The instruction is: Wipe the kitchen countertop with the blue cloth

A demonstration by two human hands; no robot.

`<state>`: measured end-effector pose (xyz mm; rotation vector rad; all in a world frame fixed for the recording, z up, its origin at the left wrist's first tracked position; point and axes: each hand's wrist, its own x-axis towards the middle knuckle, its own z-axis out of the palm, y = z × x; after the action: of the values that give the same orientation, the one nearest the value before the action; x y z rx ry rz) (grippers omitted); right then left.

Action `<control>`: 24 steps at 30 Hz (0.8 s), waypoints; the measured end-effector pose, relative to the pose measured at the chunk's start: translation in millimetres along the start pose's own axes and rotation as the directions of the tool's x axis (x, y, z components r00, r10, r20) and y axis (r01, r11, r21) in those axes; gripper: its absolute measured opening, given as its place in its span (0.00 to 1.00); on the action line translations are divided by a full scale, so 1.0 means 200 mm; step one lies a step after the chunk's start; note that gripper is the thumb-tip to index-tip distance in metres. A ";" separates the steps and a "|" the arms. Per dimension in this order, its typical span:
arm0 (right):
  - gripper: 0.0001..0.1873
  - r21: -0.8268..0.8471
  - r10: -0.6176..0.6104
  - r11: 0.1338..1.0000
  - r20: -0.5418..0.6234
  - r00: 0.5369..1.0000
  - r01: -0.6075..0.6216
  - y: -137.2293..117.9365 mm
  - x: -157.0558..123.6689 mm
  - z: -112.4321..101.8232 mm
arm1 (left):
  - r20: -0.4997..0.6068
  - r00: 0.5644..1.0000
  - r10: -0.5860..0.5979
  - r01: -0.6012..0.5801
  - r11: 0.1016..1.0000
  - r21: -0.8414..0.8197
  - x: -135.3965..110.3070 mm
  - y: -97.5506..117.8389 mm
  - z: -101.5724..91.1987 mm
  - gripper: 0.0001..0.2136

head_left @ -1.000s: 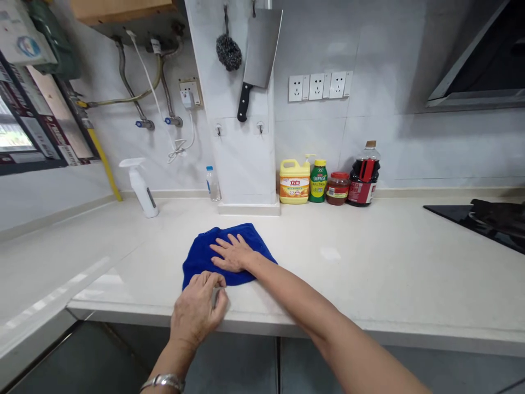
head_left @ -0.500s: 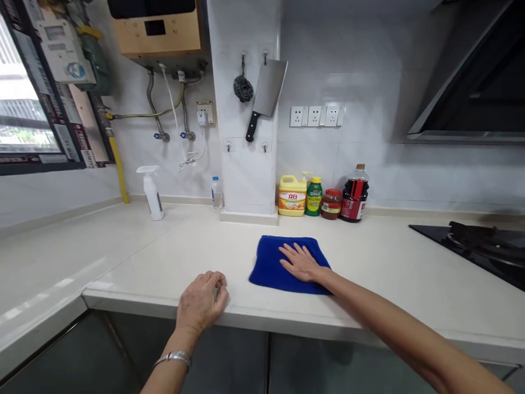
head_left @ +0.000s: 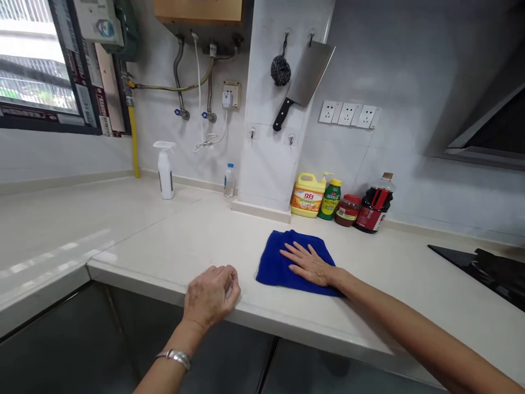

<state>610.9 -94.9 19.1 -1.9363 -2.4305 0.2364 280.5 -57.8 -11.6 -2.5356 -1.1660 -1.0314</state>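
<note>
A blue cloth (head_left: 273, 262) lies spread on the white countertop (head_left: 197, 235), its far edge slightly rumpled. My right hand (head_left: 310, 264) rests flat on it, palm down and fingers apart. To the left of the cloth, my left hand (head_left: 213, 293) sits at the counter's front edge with its fingers curled in a loose fist. Nothing shows in that hand, and it does not touch the cloth. A silver bracelet (head_left: 176, 357) circles the left wrist.
Along the wall stand a white spray bottle (head_left: 165, 174), a small clear bottle (head_left: 229, 183), a yellow detergent jug (head_left: 305, 198), a green bottle (head_left: 330, 202), a red-lidded jar (head_left: 348, 210) and a dark sauce bottle (head_left: 373, 207). A cleaver (head_left: 305, 76) hangs above; a black stove (head_left: 492, 273) is at right.
The view has turned left and tilted. My right hand stays flat on the cloth, whose far edge looks more rumpled. The left hand remains curled at the counter edge.
</note>
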 end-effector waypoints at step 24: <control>0.37 0.084 0.003 0.996 -0.052 0.999 0.002 -0.58 1.06 -0.06 | -0.043 0.998 0.050 -0.046 0.995 0.089 -0.04 -0.03 0.02 0.13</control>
<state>451.5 86.7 30.8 -1.8847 -2.3479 0.2793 273.7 -57.8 -20.7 -2.4479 -1.1076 -0.9980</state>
